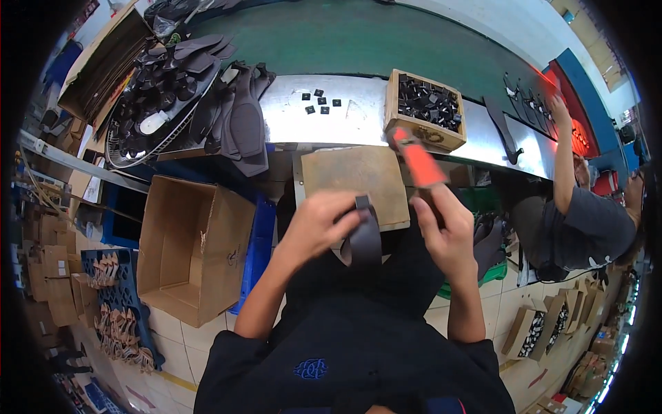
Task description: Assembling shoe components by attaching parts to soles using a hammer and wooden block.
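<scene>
My left hand (323, 226) is closed around a dark grey shoe sole (365, 241), which curves down in front of my lap. At its upper end is a small black square heel piece (362, 202), by my fingertips. In my right hand (447, 228) is a hammer (424, 165) with an orange-red handle, tilted up and left; its head is blurred. Between my hands and the bench lies a tan square pad (352, 179). Several black square pieces (324, 102) are scattered on the metal bench top (286, 124).
A wooden box (431, 138) of black pieces stands at the bench edge. Dark soles (245, 124) and a loaded wire basket (138, 162) are at left, above a cardboard box (172, 238). A green belt (310, 45) runs behind. A co-worker (586, 221) reaches in at right.
</scene>
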A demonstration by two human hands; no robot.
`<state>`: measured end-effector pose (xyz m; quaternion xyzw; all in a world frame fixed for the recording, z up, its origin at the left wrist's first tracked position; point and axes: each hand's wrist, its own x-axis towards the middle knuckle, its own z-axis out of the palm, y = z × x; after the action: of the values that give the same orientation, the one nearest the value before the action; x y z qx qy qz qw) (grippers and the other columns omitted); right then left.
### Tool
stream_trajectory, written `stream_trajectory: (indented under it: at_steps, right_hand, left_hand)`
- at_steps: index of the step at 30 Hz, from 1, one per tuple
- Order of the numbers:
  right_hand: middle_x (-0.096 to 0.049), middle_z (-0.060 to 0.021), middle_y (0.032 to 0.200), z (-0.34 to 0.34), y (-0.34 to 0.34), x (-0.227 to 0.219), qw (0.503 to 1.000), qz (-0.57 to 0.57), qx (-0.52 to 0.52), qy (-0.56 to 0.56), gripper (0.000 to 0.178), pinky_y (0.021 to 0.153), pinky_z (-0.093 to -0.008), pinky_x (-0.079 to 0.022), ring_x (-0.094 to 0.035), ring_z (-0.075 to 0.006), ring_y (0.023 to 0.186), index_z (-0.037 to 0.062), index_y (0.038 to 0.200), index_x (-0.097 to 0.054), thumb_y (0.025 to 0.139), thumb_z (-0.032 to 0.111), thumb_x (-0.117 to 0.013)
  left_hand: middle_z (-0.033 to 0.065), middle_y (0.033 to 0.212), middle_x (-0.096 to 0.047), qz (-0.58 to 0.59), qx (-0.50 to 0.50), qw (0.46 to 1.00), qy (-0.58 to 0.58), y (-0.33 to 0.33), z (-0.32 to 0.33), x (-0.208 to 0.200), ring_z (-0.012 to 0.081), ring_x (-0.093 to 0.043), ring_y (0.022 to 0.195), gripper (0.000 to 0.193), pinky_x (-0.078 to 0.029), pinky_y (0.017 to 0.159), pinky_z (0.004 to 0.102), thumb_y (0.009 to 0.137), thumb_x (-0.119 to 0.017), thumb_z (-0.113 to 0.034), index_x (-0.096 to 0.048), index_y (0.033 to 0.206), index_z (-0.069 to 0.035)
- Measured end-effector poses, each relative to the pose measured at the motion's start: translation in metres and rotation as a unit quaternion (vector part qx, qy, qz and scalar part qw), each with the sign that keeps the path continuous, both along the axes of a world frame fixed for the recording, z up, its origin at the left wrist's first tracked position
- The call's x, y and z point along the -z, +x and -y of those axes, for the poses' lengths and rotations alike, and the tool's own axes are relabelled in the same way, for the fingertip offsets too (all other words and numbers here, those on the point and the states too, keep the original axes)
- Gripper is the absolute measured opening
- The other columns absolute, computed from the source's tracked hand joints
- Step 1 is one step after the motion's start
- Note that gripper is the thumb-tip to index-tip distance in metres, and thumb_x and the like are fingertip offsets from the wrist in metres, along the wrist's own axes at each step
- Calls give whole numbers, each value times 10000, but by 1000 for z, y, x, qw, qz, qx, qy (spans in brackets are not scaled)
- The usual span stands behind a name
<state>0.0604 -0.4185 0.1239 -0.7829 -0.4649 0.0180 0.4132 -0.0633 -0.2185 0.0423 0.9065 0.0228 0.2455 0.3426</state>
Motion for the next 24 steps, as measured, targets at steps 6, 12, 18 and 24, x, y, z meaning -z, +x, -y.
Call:
stream_trajectory:
  at_steps: [6, 12, 18, 24]
  right_hand:
    - [-634, -167, 1150, -13, 12, 51, 954, 249, -105, -127, 527, 875, -417, -478, -610, -349, 1051, 18, 1400, -528, 897, 74, -676]
    - [-660, -183, 1188, 10, 4, 21, 882, -321, -333, 87, 451, 966, -403, -473, -613, -288, 1131, -23, 1198, -687, 951, 354, -678]
    - [-658, -164, 1015, 18, -5, 16, 862, -324, -375, 112, 374, 795, -366, -500, -629, -276, 882, -37, 1027, -697, 937, 326, -703]
    - [-639, -184, 878, 20, 17, -23, 816, -124, -560, 72, 286, 576, -349, -490, -606, -305, 707, -126, 957, -650, 860, 125, -749]
  left_hand:
    - [126, 880, -700, -122, 173, 881, -423, -53, 47, -84, 215, -684, 813, 247, -510, 744, 312, 985, -613, -196, -713, 1008, 29]
    - [118, 969, -723, -231, 186, 785, -544, -51, 61, -90, 189, -686, 879, 257, -509, 790, 283, 977, -573, -174, -717, 1029, 33]
    - [117, 1078, -682, -238, 301, 683, -621, -46, 71, -81, 185, -623, 1051, 361, -445, 965, 312, 1065, -457, -252, -676, 1083, 35]
    - [105, 1029, -686, -316, 478, 568, -590, -35, 68, -87, 174, -616, 1001, 383, -446, 930, 307, 1076, -449, -300, -677, 1072, 9]
